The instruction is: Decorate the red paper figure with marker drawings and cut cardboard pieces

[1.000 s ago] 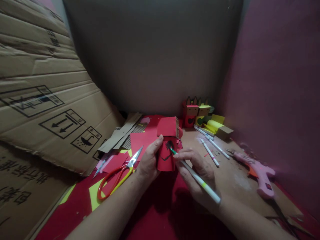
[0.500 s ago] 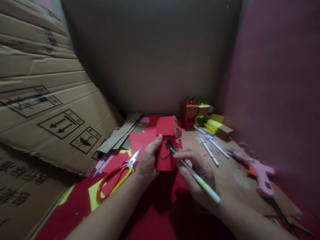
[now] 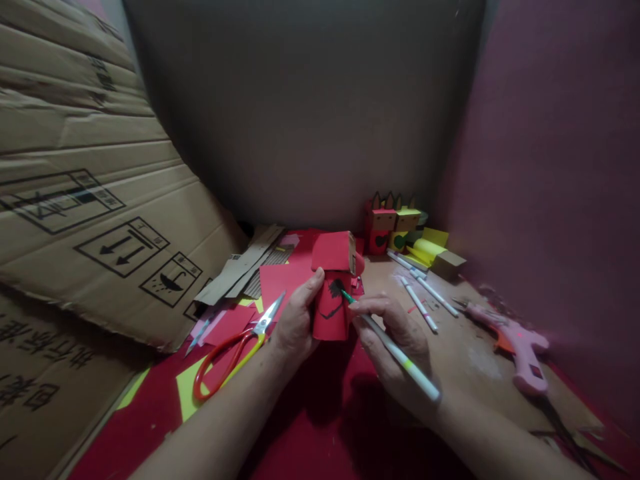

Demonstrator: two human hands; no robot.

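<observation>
My left hand point(image 3: 296, 321) is wrapped round the lower tube of a red paper figure point(image 3: 333, 287) that stands upright on the red sheet. The figure has a boxy red head and black marks on its body. My right hand point(image 3: 395, 340) pinches a white marker pen point(image 3: 395, 350) with a green tip. The tip touches the black mark on the figure's front.
Orange-handled scissors point(image 3: 235, 343) lie left of my left hand on red and yellow paper scraps. Finished red and yellow figures point(image 3: 393, 223) stand at the back. Several white pens point(image 3: 423, 293) and a pink glue gun point(image 3: 520, 347) lie to the right. Cardboard sheets point(image 3: 100, 220) lean at left.
The pen tip has shifted slightly up along the black mark. Both hands stay in nearly the same place.
</observation>
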